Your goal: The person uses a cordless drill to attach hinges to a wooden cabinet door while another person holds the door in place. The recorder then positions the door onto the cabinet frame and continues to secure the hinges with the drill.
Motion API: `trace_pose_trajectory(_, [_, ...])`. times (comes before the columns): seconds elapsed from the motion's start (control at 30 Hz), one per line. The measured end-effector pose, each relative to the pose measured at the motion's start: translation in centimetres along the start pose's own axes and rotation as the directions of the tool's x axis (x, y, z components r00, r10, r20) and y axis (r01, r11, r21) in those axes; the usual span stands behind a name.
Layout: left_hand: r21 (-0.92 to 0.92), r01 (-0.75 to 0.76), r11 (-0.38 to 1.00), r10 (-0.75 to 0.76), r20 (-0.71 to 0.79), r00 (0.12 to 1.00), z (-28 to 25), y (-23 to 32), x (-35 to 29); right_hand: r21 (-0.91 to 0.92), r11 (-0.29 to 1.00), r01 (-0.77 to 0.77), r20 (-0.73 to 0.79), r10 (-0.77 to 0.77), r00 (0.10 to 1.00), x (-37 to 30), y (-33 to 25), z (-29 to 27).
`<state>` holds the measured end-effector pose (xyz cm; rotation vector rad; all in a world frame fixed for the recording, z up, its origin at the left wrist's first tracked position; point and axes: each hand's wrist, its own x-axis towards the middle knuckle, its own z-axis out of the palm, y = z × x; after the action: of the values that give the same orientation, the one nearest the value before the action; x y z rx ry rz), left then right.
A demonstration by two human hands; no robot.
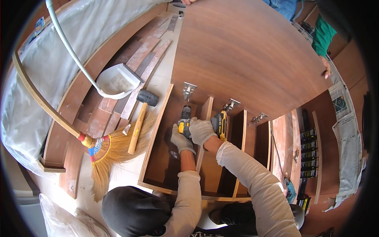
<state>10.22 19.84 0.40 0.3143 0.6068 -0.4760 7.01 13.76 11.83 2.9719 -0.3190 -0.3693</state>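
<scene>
Both my gloved hands are closed around a yellow and black cordless drill (184,123). My left hand (181,139) wraps the near side of its body, and my right hand (201,131) grips the handle, with the battery to the right. The drill's chuck points away from me, just short of a metal hinge (189,90). Two more hinges (231,104) sit along the same edge of a large brown wooden panel (244,51). Beneath my hands lies an open wooden cabinet (167,166) split by upright dividers. Whether the bit touches a screw is too small to tell.
Another person's hand (326,67) steadies the panel's right edge; fingers (188,1) show at its top. To the left are a rubber mallet (139,122), a straw broom (106,156), a dustpan (118,81) and wooden strips (154,67). A teal power tool (290,191) lies right.
</scene>
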Motion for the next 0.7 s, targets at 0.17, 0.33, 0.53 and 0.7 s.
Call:
trace_pose_trajectory(0.17, [0.014, -0.011, 1.000, 0.011, 0.003, 1.000, 0.1, -0.1, -0.2, -0.007, 1.000, 0.004, 0.043, -0.004, 0.999, 0.2, 0.2, 0.1])
trace_pose_trajectory(0.33, [-0.002, 0.008, 1.000, -0.008, 0.077, 0.997, -1.4, -0.7, 1.3, 0.011, 1.000, 0.008, 0.038, -0.009, 0.999, 0.1, 0.3, 0.0])
trace_pose_trajectory(0.53, [-0.006, -0.034, 0.999, 0.035, 0.047, 0.998, -1.2, -0.6, 1.3, 0.005, 1.000, -0.005, 0.069, 0.005, 0.998, -0.2, -0.3, -1.4])
trace_pose_trajectory(0.7, [0.026, -0.055, 0.998, 0.056, -0.013, 0.998, 0.7, 0.0, -0.9, 0.016, 1.000, 0.007, 0.094, -0.009, 0.996, -0.2, 0.1, -1.6])
